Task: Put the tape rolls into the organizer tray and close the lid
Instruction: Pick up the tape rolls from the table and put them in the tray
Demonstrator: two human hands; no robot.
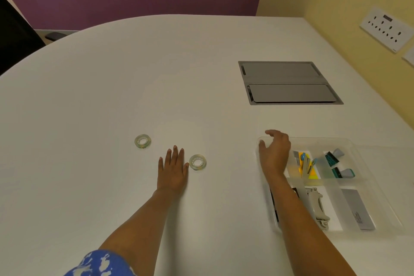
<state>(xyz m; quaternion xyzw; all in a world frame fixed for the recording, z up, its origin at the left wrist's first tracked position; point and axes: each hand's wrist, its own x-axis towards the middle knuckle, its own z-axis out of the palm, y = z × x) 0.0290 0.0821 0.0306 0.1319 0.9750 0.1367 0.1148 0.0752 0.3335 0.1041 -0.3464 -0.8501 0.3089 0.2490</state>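
Observation:
Two clear tape rolls lie flat on the white table: one [143,141] to the left and one [197,162] nearer the middle. My left hand [172,169] rests flat on the table, fingers spread, its thumb side just beside the nearer roll. My right hand [275,152] hovers with curled, open fingers over the far-left corner of the clear plastic organizer tray [349,141]. The tray holds stationery in several compartments. I cannot make out a lid on it.
A grey cable hatch [289,83] is set into the table beyond the tray. A wall socket panel [386,29] is on the yellow wall at right. A dark chair [15,36] stands at the far left past the table's curved edge.

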